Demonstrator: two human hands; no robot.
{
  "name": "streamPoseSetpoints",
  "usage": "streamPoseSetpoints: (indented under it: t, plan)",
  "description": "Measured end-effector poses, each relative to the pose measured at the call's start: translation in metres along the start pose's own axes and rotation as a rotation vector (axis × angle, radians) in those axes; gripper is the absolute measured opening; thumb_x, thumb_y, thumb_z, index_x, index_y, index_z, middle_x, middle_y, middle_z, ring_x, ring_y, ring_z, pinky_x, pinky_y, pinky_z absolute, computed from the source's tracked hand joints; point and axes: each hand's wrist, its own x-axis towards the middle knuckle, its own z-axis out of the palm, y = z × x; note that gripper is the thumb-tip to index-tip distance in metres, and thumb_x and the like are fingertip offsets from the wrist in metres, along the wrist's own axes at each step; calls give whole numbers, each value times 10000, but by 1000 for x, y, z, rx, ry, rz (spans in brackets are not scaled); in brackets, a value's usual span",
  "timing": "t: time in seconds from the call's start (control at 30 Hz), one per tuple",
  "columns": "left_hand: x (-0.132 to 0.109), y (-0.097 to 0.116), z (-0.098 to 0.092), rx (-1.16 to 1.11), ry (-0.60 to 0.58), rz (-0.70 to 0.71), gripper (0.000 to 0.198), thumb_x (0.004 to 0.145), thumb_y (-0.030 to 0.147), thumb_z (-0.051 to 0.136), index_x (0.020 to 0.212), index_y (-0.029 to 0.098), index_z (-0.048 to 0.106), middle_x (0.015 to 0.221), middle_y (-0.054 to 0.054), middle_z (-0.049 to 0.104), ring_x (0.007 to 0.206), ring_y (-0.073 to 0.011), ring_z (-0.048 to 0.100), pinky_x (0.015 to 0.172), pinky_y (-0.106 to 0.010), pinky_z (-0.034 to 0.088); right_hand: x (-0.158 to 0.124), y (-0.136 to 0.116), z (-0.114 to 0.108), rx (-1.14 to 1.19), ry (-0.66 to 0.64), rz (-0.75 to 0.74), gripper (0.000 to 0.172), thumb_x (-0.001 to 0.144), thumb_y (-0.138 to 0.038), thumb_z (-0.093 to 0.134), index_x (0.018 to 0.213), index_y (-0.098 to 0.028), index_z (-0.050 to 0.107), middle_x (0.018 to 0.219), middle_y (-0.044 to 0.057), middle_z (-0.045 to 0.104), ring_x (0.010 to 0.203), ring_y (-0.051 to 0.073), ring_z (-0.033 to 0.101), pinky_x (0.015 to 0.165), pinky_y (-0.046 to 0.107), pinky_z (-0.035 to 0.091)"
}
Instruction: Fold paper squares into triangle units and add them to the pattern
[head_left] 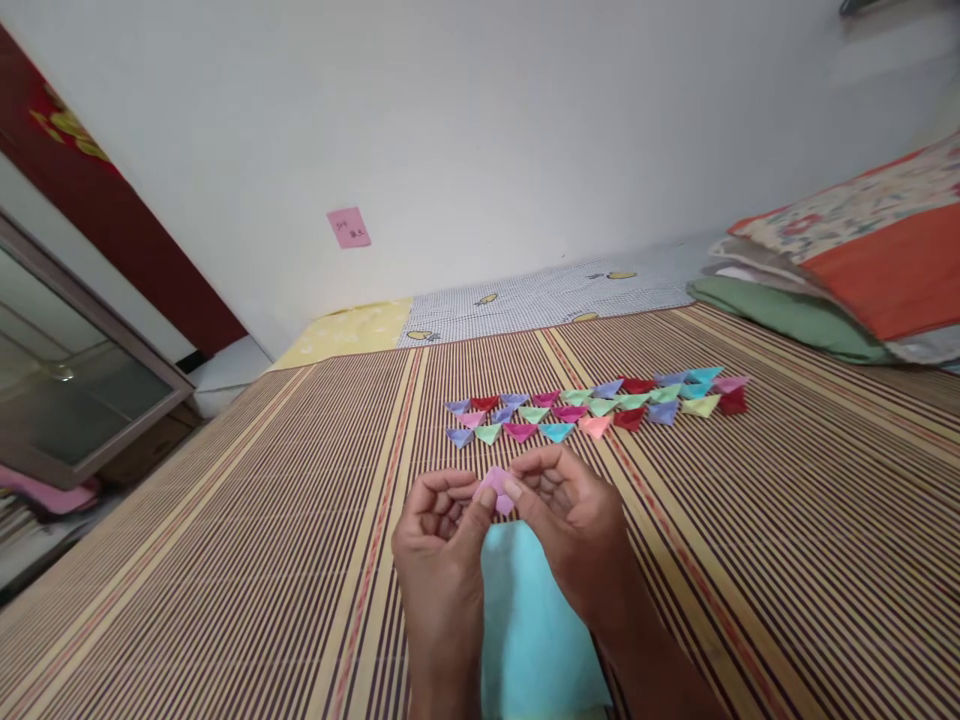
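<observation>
My left hand (pixel 442 535) and my right hand (pixel 566 520) meet over the striped bamboo mat (pixel 262 520), both pinching one small pink piece of paper (pixel 496 489) between thumbs and fingertips. Under my wrists lies a light blue sheet (pixel 525 620). Beyond my hands, several small folded paper triangles (pixel 592 405) in pink, red, green, blue and purple lie in rows on the mat.
A stack of folded blankets, orange and green, (pixel 847 270) sits at the far right. A pink sticky note (pixel 349 228) is on the white wall. A glass-fronted frame (pixel 67 380) stands at the left edge. A checked sheet (pixel 540 295) lies beyond the mat.
</observation>
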Motion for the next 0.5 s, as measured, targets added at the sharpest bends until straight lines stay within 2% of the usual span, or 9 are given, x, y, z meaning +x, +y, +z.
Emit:
streamPoseSetpoints:
  t: [0.13, 0.23, 0.5]
  plan:
    - [-2, 1, 1, 39, 17, 26, 296, 730, 238, 888, 955, 184, 702, 845, -9, 751, 761, -129, 737, 701, -199, 601, 2, 0, -4, -28, -100, 88, 258, 891, -411, 699, 786, -183, 641, 695, -9, 618, 655, 138, 585, 601, 249, 480]
    - [-3, 2, 2, 71, -5, 28, 262, 744, 258, 878, 941, 182, 723, 865, -22, 763, 774, -141, 741, 703, -212, 611, 3, 1, -7, -56, -103, 100, 300, 913, -422, 655, 737, -181, 623, 629, -38, 533, 595, 113, 475, 554, 238, 396]
    - [-7, 1, 1, 292, 2, 168, 180, 806, 286, 833, 941, 204, 747, 872, -17, 767, 788, -141, 734, 708, -205, 597, 6, 0, -14, -27, -148, 170, 264, 899, -416, 644, 806, -172, 682, 634, -37, 519, 604, 121, 463, 567, 252, 374]
